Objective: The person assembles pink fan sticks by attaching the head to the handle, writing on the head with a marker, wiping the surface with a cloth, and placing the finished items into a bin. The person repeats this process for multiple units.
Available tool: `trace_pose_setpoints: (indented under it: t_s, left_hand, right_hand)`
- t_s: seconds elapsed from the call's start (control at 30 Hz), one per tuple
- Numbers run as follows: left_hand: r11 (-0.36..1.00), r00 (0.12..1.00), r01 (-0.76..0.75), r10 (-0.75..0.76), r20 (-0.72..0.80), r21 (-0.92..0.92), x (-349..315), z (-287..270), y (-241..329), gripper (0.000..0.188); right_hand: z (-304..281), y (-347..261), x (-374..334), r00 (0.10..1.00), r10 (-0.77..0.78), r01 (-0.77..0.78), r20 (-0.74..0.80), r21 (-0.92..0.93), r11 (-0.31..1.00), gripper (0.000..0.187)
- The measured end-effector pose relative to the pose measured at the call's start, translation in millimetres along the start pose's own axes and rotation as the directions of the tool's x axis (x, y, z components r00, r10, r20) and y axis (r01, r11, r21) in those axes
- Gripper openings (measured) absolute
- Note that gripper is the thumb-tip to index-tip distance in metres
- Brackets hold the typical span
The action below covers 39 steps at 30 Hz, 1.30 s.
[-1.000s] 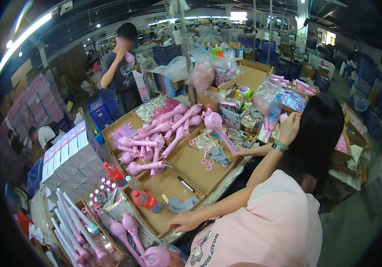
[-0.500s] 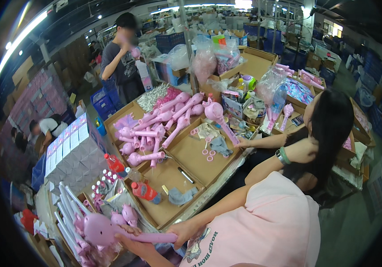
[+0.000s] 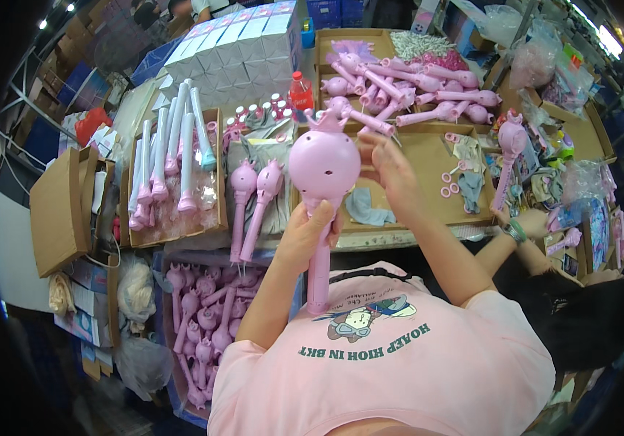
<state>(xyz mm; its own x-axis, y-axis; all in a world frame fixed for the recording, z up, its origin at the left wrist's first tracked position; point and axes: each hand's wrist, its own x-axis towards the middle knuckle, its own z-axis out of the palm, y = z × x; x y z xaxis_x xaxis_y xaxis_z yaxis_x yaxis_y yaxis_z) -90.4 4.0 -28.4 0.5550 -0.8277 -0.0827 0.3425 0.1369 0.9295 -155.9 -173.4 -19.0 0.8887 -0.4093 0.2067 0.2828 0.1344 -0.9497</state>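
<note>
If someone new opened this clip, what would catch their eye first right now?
Most likely the big pink wand with a crown on its round head, held upright by the left hand mid-picture, the open right hand beside it. Then the heap of pink wands farther back, to the right, and the pale tubes in a carton at left.

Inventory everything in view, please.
Large plastic wand: one, pink, centre.
Loose plastic wands: two, pink, left of centre.
Piled plastic wands: many, pink, top centre.
Crated plastic wands: many, pink, lower left.
Co-worker's plastic wand: one, pink, right.
Boxed plastic tubes: several, whitish, left.
Stacked cartons: many, white, top left.
Tall plastic bottle: one, red, beside cartons.
Thin plastic bags: several, clear, upper right.
Left hand: one, bare, gripping large wand.
Right hand: one, bare, open beside it.
</note>
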Motion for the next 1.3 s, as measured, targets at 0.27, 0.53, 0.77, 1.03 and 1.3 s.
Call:
trace_pose_setpoints:
  t_s: [0.27, 0.53, 0.77, 1.03, 1.3]
  left_hand:
    - [0.990, 0.996, 0.089, -0.090, 0.010, 0.113, -1.8, 14.9, 0.7, 0.036]
    - [0.289, 0.763, -0.258, 0.646, 0.012, 0.922, 1.6, 31.1, -5.7, 0.067]
    - [0.992, 0.996, -0.072, 0.067, 0.056, 0.101, 0.2, 19.7, -10.4, 0.040]
    - [0.980, 0.999, -0.021, 0.026, -0.025, 0.197, 2.8, 28.6, -4.0, 0.045]
    - [0.939, 0.993, -0.038, 0.073, -0.090, 0.341, 4.8, 32.8, -1.4, 0.054]
  right_hand:
    - [11.0, -9.3, 25.8, 0.991, 0.114, -0.064, -0.073, 0.490, 0.869, 0.030]
    - [13.8, -9.2, 25.4, 0.990, 0.138, -0.116, 0.017, 0.648, 0.753, 0.048]
    - [2.5, -0.5, 30.1, 0.979, 0.200, -0.175, 0.027, 0.608, 0.775, 0.060]
    - [-5.7, 4.5, 30.4, 0.987, 0.156, -0.141, 0.033, 0.636, 0.759, 0.052]
    - [-12.0, 6.8, 32.3, 0.981, 0.186, -0.177, 0.060, 0.675, 0.716, 0.050]
